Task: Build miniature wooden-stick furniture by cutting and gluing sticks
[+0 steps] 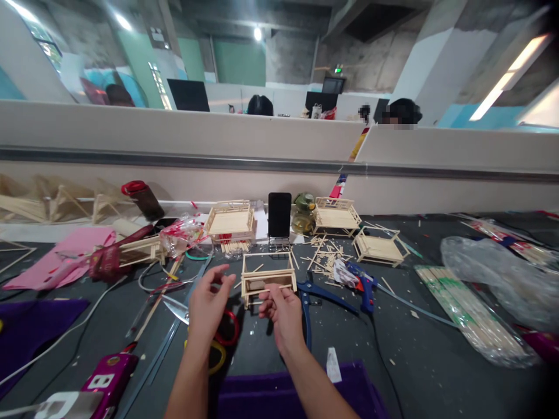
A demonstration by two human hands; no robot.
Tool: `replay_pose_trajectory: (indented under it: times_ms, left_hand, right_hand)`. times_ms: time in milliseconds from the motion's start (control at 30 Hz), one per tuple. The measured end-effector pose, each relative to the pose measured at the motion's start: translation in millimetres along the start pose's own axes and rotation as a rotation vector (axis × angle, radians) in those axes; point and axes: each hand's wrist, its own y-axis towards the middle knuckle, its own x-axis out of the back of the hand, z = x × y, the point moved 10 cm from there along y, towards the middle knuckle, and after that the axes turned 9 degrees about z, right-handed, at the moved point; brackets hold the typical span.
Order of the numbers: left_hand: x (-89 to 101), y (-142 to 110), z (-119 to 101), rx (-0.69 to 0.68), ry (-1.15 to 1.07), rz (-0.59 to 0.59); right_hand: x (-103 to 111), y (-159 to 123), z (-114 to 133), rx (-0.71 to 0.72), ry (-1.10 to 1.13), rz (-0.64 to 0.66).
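A small frame of thin wooden sticks [268,260] stands on the dark table in front of me. At its near side my right hand [283,314] is closed, thumb and forefinger pinching a short wooden stick [286,287] against or just before the frame's front. My left hand [212,299] hovers to the left of the frame, fingers curved and apart, holding nothing. Scissors with red and yellow handles [233,329] lie partly hidden behind my left hand and forearm. Blue-handled cutters [334,298] rest to the right of my right hand.
A phone [279,214] stands upright behind the frame. Similar stick models [231,221] sit beside it. Loose sticks [327,256], a blue glue gun [368,288] with a cord, and bagged sticks [471,311] lie to the right. A magenta power strip [109,378] is at left front.
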Motion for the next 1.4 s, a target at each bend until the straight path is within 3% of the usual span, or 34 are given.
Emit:
replay_pose_trajectory:
  times_ms: [33,67,133,167,333,400,500,633,733,867,1100,1267,1400]
  left_hand:
    - [-8.3,-2.7,-16.6,-0.098,0.067,0.048]
    - [-26.1,-6.4,-29.5,-0.168,0.096,0.182]
    - [-61.4,-18.1,-44.2,-0.218,0.139,0.445]
    - [-72.4,-23.7,-48.9,-0.226,0.159,0.519]
    - [-97.8,-42.1,-62.6,-0.282,0.221,0.721]
    - [-99.7,-44.4,-63.7,-0.294,0.233,0.719]
    - [-101.7,-44.1,-57.8,-0.241,0.182,0.627]
    - [-117.5,-48.8,-43.3,-0.114,-0.023,0.560]
    - [-127.4,-51.5,-38.1,-0.066,-0.151,0.539]
    - [-128.1,-51.1,-36.2,-0.011,-0.238,0.504]
    - [-119.7,-49.5,-40.3,-0.018,-0.266,0.413]
    - [-114.4,-49.5,-39.9,-0.044,-0.274,0.349]
    - [-113.7,-49.7,-41.0,-0.049,-0.262,0.324]
  right_hand:
    - [-2.6,-0.7,-0.2,0.000,-0.035,0.027]
    - [-4.3,-1.5,1.3,0.013,-0.080,0.047]
    - [-4.6,-4.2,10.0,0.061,-0.194,0.062]
    - [-3.7,-6.3,16.6,0.084,-0.263,0.063]
    - [-4.2,-26.5,60.1,0.105,-0.782,0.210]
    - [0.4,-37.7,85.6,0.199,-1.085,0.225]
    - [23.9,-46.4,112.9,0.323,-1.501,0.050]
    - [65.7,-35.4,88.8,0.038,-1.903,-0.057]
    - [81.2,-32.4,74.7,-0.145,-2.064,-0.071]
    - [79.4,-30.0,80.8,-0.181,-2.158,-0.039]
    - [62.7,-20.4,103.5,-0.047,-2.207,-0.039]
    - [71.8,-32.9,129.2,-0.094,-1.923,-0.048]
    - [63.6,-50.0,152.3,0.126,-1.548,0.110]
